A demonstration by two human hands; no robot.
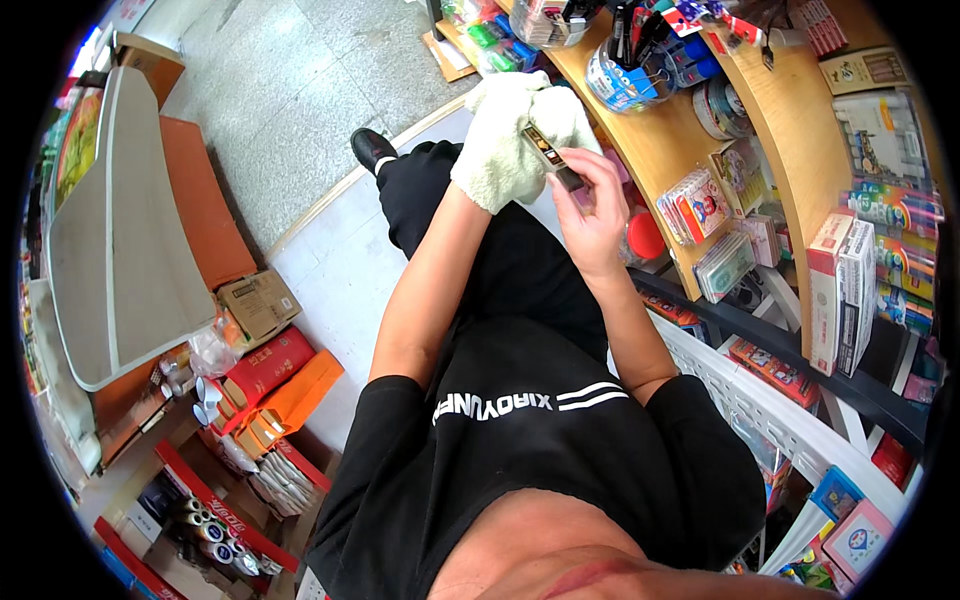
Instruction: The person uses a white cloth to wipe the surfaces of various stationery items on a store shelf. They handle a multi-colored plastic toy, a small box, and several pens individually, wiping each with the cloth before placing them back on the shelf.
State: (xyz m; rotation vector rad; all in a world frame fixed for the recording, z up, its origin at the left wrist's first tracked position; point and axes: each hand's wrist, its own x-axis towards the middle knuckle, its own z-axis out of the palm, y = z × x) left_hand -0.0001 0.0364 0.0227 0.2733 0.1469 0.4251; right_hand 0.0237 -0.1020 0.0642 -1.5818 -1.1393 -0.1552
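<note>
A fluffy pale green cloth [499, 142] covers my left hand [487, 169] from the wrist up, so its fingers are hidden. The cloth bunches around that hand and hangs over towards the shelf. Between the thumb and fingers of my right hand [592, 206] is a small, narrow black item [551, 154], perhaps a little box, with gold and printed marks on its upper face. Its far end rests against the cloth. Both hands are out in front of me, above my black trousers [510, 262].
On my right, wooden shelves [630, 142] carry a clear tub of pens [626, 75], card packs [694, 206] and long boxes [840, 292]. A red-lidded jar [645, 235] stands near my right wrist. To the left are a grey-topped table [131, 225], a cardboard box [259, 306] and red packaging [270, 364].
</note>
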